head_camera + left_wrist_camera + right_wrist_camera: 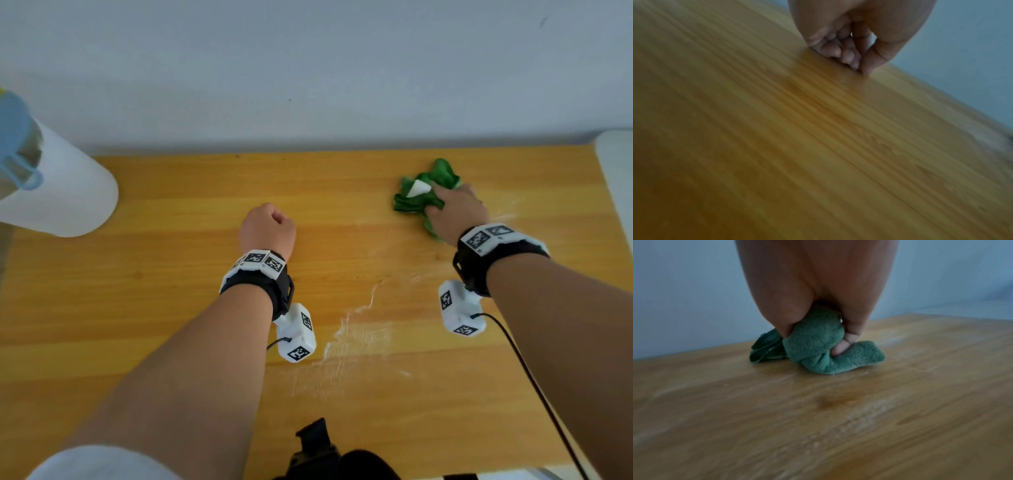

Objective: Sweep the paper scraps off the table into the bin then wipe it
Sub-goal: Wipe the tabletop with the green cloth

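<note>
A crumpled green cloth [423,193] lies on the wooden table [171,308] at the far right, with a small white tag showing on top. My right hand [455,212] grips the cloth [818,345] and presses it against the tabletop. Pale wet streaks [359,339] run across the wood behind that hand. My left hand [269,226] sits at the table's middle as a fist, its curled fingers [840,48] resting on the wood and holding nothing. No paper scraps show on the table.
A white bin [58,192] with a blue-rimmed bag liner stands off the table's left far corner. A grey wall runs along the far edge. A pale object [616,164] sits past the right edge. A black cable [534,383] trails from my right wrist.
</note>
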Motion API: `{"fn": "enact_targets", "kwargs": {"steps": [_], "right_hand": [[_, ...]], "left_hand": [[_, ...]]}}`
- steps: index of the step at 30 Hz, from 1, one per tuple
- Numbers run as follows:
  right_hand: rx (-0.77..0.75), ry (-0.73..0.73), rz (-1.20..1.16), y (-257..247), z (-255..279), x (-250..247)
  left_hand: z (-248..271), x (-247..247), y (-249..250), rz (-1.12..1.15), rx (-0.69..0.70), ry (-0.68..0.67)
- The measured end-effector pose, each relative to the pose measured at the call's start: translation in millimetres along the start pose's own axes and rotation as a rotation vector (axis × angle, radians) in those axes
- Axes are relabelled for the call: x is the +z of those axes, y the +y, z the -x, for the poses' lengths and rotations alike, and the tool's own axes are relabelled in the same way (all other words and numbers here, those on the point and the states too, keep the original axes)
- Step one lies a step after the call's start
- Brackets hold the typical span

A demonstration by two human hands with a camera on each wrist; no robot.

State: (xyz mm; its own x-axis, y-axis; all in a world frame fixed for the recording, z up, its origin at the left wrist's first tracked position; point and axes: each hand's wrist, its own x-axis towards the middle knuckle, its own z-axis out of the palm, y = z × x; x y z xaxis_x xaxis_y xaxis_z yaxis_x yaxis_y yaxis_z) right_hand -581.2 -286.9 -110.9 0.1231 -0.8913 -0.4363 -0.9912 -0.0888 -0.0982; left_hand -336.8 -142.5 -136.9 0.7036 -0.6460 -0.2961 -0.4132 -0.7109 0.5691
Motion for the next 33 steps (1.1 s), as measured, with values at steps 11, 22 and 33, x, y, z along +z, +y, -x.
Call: {"fn": "enact_targets", "kwargs": {"steps": [11,22,33], "right_hand": [[-0.424,-0.222,-0.04,-37.1,77.6,27.8],[-0.153,0.04,-0.479,30.6,69.4,8.6],[0.018,-0.128,-0.018,40.1,74.2,34.0]], "left_hand": [[14.9,0.7,1.7,0.035,0.007,-0.08],[43.3,7.5,16.3,0.143,0.011,-0.137],[35.7,5.9,14.3,0.131,0.051,-0.182]]}}
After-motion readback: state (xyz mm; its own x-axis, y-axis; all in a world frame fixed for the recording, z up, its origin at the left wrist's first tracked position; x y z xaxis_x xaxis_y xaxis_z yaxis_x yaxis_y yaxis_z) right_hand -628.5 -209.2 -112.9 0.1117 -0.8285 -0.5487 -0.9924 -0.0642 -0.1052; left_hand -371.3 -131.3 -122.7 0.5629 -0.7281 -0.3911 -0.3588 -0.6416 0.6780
